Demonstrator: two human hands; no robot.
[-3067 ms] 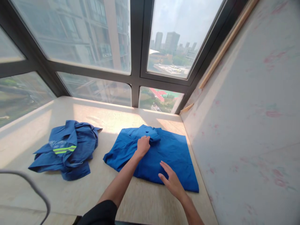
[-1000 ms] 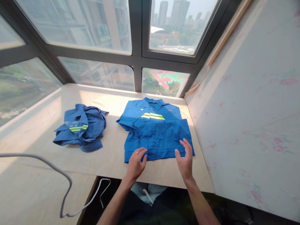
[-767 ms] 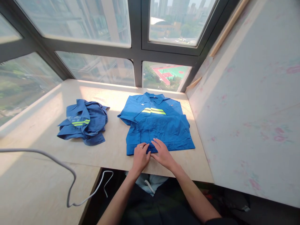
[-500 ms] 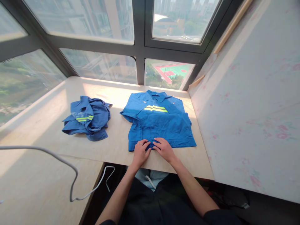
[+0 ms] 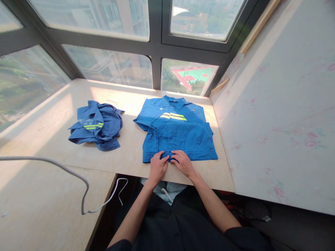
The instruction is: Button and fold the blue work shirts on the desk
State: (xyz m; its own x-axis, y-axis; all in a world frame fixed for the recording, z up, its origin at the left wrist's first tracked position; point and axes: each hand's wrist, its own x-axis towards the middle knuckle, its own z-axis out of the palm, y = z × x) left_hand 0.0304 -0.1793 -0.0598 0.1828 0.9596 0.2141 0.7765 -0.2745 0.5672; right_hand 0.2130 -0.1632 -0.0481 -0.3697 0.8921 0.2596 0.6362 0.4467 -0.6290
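Your left hand (image 5: 158,165) and right hand (image 5: 183,163) touch the blue jacket (image 5: 180,136) mid-way along its near edge; whether they pinch cloth, I cannot tell. It lies on the counter's (image 5: 133,150) right, spread flat, presumably so you reach that edge easily.

Dressed in a black shirt (image 5: 167,223), plain and dark all over, with a small round button (image 5: 176,234) in the middle of the front and short, loose sleeves (image 5: 243,235) ending around the elbows, leaving both forearms (image 5: 213,205) bare. Clad below in pale blue-grey trousers (image 5: 179,188), showing as a soft, creased patch beside the black cloth, with a flat white drawstring (image 5: 165,193) hanging slightly curved across the middle. Adorned with a thin, shiny ring (image 5: 157,157) on the left hand (image 5: 157,167), too small to make out in detail, and ungloved there and on the right hand (image 5: 184,164) alike.
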